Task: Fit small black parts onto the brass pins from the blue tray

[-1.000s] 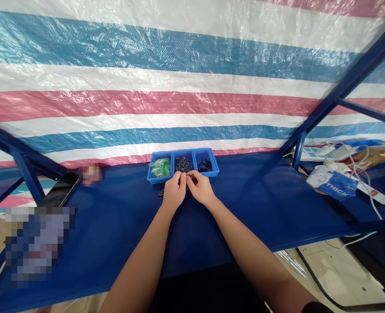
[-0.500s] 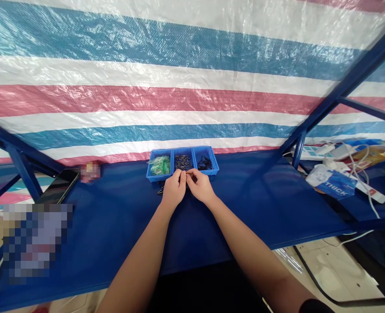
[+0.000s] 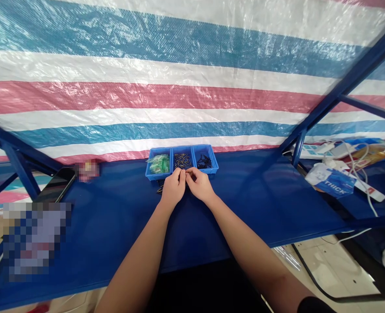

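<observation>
We log a left hand (image 3: 173, 189) and right hand (image 3: 199, 186), fingertips pressed together, any pinched item too small to tell; blue plastic compartment tray (image 3: 160, 149) at twelve o'clock.

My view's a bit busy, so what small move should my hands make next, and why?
Probably lift your left hand slightly clear of the loose dark pieces on the blue bench top. They lie right beside it, outside the blue tray, while your right hand meets it at the fingertips, and what they pinch is too small to tell.
</observation>
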Demonstrator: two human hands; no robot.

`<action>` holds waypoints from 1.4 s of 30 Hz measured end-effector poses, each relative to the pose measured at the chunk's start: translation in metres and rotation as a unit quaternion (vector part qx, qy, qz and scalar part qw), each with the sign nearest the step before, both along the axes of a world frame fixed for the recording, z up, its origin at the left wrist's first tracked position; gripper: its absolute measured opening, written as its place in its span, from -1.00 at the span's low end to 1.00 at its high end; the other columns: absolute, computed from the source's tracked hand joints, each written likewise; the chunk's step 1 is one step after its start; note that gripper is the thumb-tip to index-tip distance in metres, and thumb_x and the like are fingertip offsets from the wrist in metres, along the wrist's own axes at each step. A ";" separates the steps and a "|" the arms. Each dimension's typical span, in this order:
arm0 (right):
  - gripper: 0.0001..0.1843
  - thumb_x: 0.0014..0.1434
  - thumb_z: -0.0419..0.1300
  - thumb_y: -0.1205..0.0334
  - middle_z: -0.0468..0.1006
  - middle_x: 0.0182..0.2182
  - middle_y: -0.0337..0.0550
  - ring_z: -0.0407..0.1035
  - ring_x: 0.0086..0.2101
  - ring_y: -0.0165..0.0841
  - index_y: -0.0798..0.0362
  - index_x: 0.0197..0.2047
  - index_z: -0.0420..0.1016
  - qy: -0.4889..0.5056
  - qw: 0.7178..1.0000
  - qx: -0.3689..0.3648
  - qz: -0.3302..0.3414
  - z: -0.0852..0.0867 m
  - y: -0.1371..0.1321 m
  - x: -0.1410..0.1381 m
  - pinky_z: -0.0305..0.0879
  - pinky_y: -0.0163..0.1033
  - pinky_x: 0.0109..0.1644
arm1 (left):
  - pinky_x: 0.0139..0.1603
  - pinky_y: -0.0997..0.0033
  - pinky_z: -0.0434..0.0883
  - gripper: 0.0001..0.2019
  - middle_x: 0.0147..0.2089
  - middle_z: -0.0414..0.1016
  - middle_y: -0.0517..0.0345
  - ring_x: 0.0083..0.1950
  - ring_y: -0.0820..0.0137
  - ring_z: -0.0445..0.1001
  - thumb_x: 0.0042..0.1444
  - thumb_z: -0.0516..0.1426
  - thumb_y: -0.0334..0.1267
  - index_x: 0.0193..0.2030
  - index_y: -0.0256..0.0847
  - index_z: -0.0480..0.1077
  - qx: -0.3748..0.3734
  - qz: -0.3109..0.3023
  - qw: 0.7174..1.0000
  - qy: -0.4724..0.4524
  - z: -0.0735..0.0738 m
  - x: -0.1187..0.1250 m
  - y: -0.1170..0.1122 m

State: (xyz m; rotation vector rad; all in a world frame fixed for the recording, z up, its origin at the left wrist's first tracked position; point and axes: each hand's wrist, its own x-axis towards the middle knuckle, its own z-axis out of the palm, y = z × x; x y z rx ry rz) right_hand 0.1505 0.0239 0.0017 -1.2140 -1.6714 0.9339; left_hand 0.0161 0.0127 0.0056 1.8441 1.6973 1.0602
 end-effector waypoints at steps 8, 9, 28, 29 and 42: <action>-0.73 0.27 0.08 0.06 0.61 -0.29 -0.22 0.47 -0.32 -0.43 0.02 -0.13 0.50 -0.013 1.000 0.006 -0.005 0.001 -0.001 -0.001 0.34 -0.30 -0.17 | -0.29 0.48 0.14 -0.65 -0.40 0.39 0.20 -0.36 0.46 0.34 0.39 -0.11 -0.03 -0.32 -0.18 0.25 -0.003 0.000 1.000 0.002 0.000 0.000 0.001; -0.72 0.27 0.08 0.06 0.61 -0.30 -0.22 0.46 -0.33 -0.43 0.02 -0.13 0.50 -0.014 1.000 0.006 -0.005 0.001 -0.001 -0.001 0.34 -0.30 -0.18 | -0.29 0.48 0.14 -0.65 -0.40 0.39 0.20 -0.36 0.46 0.34 0.39 -0.11 -0.03 -0.32 -0.18 0.25 -0.003 0.000 1.000 0.002 -0.001 0.000 0.001; -0.73 0.27 0.07 0.09 0.61 -0.27 -0.19 0.46 -0.31 -0.43 0.04 -0.11 0.49 -0.020 1.000 0.002 0.002 0.000 0.000 0.001 0.34 -0.29 -0.17 | -0.29 0.48 0.19 -0.65 -0.37 0.44 0.14 -0.35 0.43 0.39 0.39 -0.12 -0.05 -0.30 -0.18 0.31 -0.006 0.000 1.000 0.026 -0.001 0.000 0.001; -0.73 0.27 0.07 0.09 0.61 -0.27 -0.20 0.46 -0.31 -0.43 0.03 -0.11 0.49 -0.021 1.000 0.000 0.002 0.000 0.000 0.001 0.34 -0.29 -0.17 | -0.29 0.48 0.19 -0.65 -0.37 0.44 0.15 -0.35 0.43 0.39 0.39 -0.12 -0.05 -0.30 -0.18 0.30 -0.008 -0.001 1.000 0.026 -0.001 0.000 0.000; -0.72 0.28 0.06 0.07 0.61 -0.26 -0.19 0.45 -0.32 -0.44 0.04 -0.11 0.49 -0.023 1.000 -0.002 0.005 -0.001 0.001 0.002 0.33 -0.30 -0.17 | -0.29 0.47 0.16 -0.67 -0.36 0.45 0.14 -0.34 0.41 0.39 0.39 -0.11 -0.07 -0.31 -0.18 0.29 -0.022 0.000 0.999 0.034 0.002 0.000 0.001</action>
